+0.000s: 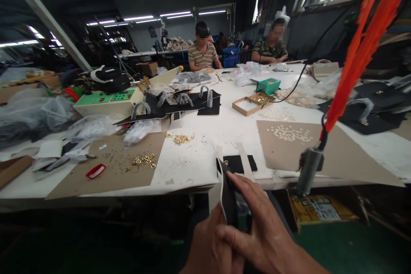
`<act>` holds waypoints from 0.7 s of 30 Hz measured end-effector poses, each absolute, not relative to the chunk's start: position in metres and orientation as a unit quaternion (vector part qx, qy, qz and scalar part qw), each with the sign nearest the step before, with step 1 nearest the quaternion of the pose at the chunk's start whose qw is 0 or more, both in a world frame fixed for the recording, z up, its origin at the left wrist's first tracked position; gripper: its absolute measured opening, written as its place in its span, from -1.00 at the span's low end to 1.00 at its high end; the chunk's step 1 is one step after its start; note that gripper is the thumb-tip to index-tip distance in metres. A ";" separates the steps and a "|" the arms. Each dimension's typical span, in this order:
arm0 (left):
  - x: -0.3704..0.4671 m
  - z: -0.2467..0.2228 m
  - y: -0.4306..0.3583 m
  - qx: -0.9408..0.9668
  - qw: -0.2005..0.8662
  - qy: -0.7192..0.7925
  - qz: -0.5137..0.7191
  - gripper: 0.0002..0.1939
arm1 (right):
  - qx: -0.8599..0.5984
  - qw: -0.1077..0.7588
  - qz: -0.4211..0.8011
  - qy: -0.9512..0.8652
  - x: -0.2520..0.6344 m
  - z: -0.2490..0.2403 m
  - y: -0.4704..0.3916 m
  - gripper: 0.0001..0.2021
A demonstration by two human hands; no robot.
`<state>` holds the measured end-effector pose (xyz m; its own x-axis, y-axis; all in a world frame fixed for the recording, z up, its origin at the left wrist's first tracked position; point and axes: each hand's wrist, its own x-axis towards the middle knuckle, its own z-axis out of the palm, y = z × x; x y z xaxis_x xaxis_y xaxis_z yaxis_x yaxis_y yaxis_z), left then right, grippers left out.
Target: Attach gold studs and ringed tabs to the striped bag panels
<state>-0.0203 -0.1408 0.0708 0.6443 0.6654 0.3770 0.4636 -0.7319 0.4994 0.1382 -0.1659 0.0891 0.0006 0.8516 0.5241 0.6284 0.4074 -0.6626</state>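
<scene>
Holding blk panel [228, 195] — hands [261, 214] tog.

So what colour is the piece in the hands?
Black with a pale edge; the piece shows best in the head view.

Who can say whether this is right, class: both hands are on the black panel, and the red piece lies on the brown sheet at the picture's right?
Not quite. The head view shows the red piece on the brown sheet at the picture's left, not right. The left hand and right hand are indeed on the black panel.
</scene>
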 end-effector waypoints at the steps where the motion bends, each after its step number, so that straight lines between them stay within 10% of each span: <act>1: -0.009 0.057 -0.145 0.888 0.209 0.308 0.270 -0.50 | -0.534 0.459 0.098 -0.703 0.143 0.087 -0.163 -0.28; 6: 0.013 0.012 -0.152 0.885 0.316 0.269 0.210 -0.33 | -0.412 0.416 0.124 -0.801 0.185 0.074 -0.163 -0.59; 13: -0.057 0.027 -0.126 0.779 0.396 0.404 0.270 -0.72 | -0.532 0.384 0.490 -0.574 0.199 0.082 -0.170 -0.69; 21: -0.032 0.049 -0.074 0.426 0.677 0.459 0.386 -0.02 | -0.492 0.427 0.683 -0.330 0.172 0.054 -0.114 -0.53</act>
<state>-0.0319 -0.0744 0.0493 0.2797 0.9146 -0.2921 -0.1313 0.3379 0.9320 0.1722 -0.1139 0.0542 -0.1515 0.9084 -0.3897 -0.2586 -0.4169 -0.8714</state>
